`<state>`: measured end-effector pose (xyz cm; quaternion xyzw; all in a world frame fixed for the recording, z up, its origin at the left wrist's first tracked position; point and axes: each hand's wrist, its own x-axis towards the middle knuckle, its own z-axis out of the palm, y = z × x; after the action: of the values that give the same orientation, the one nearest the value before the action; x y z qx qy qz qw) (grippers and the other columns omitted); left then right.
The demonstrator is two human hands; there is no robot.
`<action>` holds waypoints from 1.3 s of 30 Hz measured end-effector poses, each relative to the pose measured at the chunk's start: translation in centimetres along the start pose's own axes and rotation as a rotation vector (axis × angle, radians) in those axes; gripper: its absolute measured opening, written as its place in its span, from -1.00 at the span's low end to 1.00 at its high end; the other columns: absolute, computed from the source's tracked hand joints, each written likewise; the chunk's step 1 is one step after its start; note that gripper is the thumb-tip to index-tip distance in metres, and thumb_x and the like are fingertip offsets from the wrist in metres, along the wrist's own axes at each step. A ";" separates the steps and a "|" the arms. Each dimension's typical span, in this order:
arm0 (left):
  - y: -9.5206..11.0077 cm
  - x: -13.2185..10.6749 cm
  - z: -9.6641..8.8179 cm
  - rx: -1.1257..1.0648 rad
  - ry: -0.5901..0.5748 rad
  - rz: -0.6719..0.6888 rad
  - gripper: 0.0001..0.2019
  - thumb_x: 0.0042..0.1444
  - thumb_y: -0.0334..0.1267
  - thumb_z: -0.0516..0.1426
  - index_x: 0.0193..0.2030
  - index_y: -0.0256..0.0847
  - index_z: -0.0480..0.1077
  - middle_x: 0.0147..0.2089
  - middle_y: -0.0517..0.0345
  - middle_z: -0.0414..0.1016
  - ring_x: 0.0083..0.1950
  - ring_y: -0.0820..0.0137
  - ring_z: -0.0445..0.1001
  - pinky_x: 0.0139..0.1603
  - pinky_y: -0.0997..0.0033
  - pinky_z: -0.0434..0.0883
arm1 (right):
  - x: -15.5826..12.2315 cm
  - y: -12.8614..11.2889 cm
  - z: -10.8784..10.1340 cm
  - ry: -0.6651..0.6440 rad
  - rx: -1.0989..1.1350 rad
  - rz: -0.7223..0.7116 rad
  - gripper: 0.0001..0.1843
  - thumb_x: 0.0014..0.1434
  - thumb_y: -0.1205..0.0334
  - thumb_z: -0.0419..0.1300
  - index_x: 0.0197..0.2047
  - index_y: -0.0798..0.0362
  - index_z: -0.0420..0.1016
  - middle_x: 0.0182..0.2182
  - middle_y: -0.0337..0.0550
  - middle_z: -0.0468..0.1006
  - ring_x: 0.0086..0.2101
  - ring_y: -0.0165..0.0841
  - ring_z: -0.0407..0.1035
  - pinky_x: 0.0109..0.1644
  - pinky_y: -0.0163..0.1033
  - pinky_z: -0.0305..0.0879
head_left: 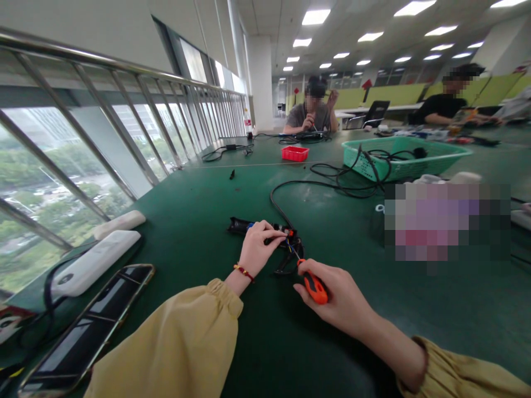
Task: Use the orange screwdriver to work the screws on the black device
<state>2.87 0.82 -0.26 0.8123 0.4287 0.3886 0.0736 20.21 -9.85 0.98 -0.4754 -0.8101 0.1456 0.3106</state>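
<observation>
Evidently, our left hand [258, 250] pinches the black device [238, 225] near its wires [290, 246], our right hand [342, 293] grips the screwdriver [315, 288]; lying on the table [259, 337], the device looks light, stiff, its wires fragile, so we'd grasp its casing [235, 224].

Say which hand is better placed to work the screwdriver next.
Probably the right hand: it grips the screwdriver, its shaft reaching toward the device, while the left hand is on the device.

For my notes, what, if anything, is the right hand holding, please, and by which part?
The right hand holds a screwdriver by its orange-and-black handle.
</observation>
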 end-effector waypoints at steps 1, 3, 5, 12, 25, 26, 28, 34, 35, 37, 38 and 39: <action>0.0 0.0 -0.1 0.026 0.002 0.013 -0.91 0.05 -0.29 0.18 -0.30 -0.09 0.52 -0.39 0.20 0.34 -0.30 0.43 0.32 -0.24 0.38 0.29 | 0.0 0.0 0.0 0.001 0.001 -0.002 -0.89 0.12 0.18 0.08 -0.29 0.01 0.24 -0.49 -0.30 0.37 -0.53 -0.47 0.23 -0.42 -0.36 0.11; 0.3 -0.2 -0.2 0.141 -0.004 0.076 -0.90 0.07 -0.26 0.16 -0.29 -0.08 0.51 -0.38 0.18 0.35 -0.30 0.42 0.31 -0.25 0.37 0.27 | 0.0 0.0 0.1 -0.004 0.004 -0.006 -0.90 0.12 0.18 0.08 -0.30 0.00 0.25 -0.50 -0.30 0.36 -0.54 -0.47 0.23 -0.42 -0.36 0.11; 0.9 -0.4 -0.5 0.340 -0.036 0.200 -0.87 0.12 -0.27 0.11 -0.27 -0.10 0.50 -0.35 0.15 0.38 -0.28 0.38 0.32 -0.25 0.34 0.25 | 0.0 0.1 0.1 0.015 0.022 0.016 -0.88 0.12 0.18 0.08 -0.26 -0.01 0.25 -0.51 -0.30 0.36 -0.54 -0.45 0.24 -0.42 -0.36 0.13; 2.0 -1.3 -1.4 0.720 -0.098 0.416 -0.71 0.17 -0.44 -0.05 -0.03 -0.24 0.38 -0.09 -0.03 0.42 -0.12 0.27 0.34 -0.15 0.24 0.26 | 0.0 0.4 -0.2 0.311 0.163 0.182 -0.81 0.12 0.27 0.06 -0.16 0.02 0.20 -0.49 -0.29 0.39 -0.55 -0.47 0.29 -0.44 -0.37 0.21; -4.1 -0.9 -3.8 0.449 -0.196 0.104 -0.64 0.09 -0.10 0.09 -0.01 -0.21 0.28 -0.10 0.04 0.36 -0.02 0.23 0.30 0.06 0.14 0.22 | -0.5 -0.5 -0.8 0.480 0.198 -0.132 -0.73 0.03 0.46 0.13 -0.19 -0.01 0.32 -0.42 -0.24 0.41 -0.45 -0.44 0.35 -0.38 -0.35 0.27; -3.8 -0.9 -3.8 0.445 -0.199 0.110 -0.66 0.08 -0.09 0.10 -0.06 -0.21 0.29 -0.14 0.05 0.36 -0.06 0.24 0.31 0.00 0.17 0.26 | -0.6 -0.4 -0.7 0.454 0.219 -0.125 -0.72 0.03 0.48 0.13 -0.19 0.00 0.32 -0.40 -0.23 0.40 -0.44 -0.44 0.34 -0.37 -0.34 0.27; -3.2 -0.9 -3.9 0.446 -0.193 0.121 -0.69 0.06 -0.10 0.12 -0.12 -0.22 0.29 -0.17 0.05 0.35 -0.12 0.25 0.31 -0.07 0.20 0.28 | -0.6 -0.3 -0.6 0.429 0.246 -0.104 -0.73 0.03 0.49 0.12 -0.19 0.01 0.32 -0.38 -0.21 0.39 -0.43 -0.44 0.33 -0.35 -0.33 0.26; -2.7 -0.9 -3.7 0.379 -0.179 0.129 -0.76 0.04 -0.20 0.12 -0.16 -0.21 0.24 -0.17 0.08 0.32 -0.15 0.29 0.33 -0.11 0.27 0.28 | -0.8 0.0 -0.6 0.444 0.266 -0.080 -0.75 0.05 0.49 0.11 -0.21 0.02 0.34 -0.37 -0.21 0.38 -0.41 -0.44 0.31 -0.34 -0.32 0.23; -2.8 -0.9 -3.7 0.371 -0.180 0.129 -0.76 0.04 -0.21 0.12 -0.16 -0.21 0.23 -0.16 0.08 0.33 -0.14 0.29 0.33 -0.10 0.27 0.28 | -0.8 0.0 -0.6 0.436 0.270 -0.083 -0.75 0.05 0.49 0.11 -0.21 0.02 0.34 -0.37 -0.20 0.39 -0.40 -0.44 0.31 -0.33 -0.32 0.23; -2.9 -0.8 -3.6 0.363 -0.182 0.132 -0.76 0.03 -0.21 0.12 -0.16 -0.21 0.23 -0.16 0.08 0.34 -0.13 0.29 0.34 -0.09 0.26 0.28 | -0.8 0.0 -0.6 0.416 0.274 -0.091 -0.75 0.05 0.49 0.11 -0.21 0.02 0.33 -0.38 -0.21 0.38 -0.42 -0.44 0.30 -0.34 -0.32 0.22; -2.9 -0.9 -3.6 0.360 -0.182 0.131 -0.75 0.03 -0.21 0.12 -0.16 -0.21 0.23 -0.17 0.08 0.35 -0.13 0.28 0.35 -0.08 0.25 0.28 | -0.8 0.0 -0.6 0.407 0.274 -0.094 -0.76 0.05 0.49 0.11 -0.21 0.02 0.33 -0.38 -0.21 0.38 -0.43 -0.45 0.29 -0.35 -0.33 0.21; -2.9 -0.9 -3.6 0.359 -0.181 0.129 -0.75 0.03 -0.21 0.13 -0.15 -0.20 0.23 -0.17 0.09 0.37 -0.14 0.28 0.36 -0.07 0.25 0.28 | -0.7 -0.1 -0.6 0.402 0.272 -0.094 -0.76 0.05 0.49 0.11 -0.21 0.02 0.33 -0.39 -0.22 0.37 -0.44 -0.45 0.29 -0.36 -0.33 0.21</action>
<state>-1.79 1.22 0.39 0.8697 0.4298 0.2354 -0.0595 20.82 -10.56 1.22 -0.4103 -0.7263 0.1414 0.5331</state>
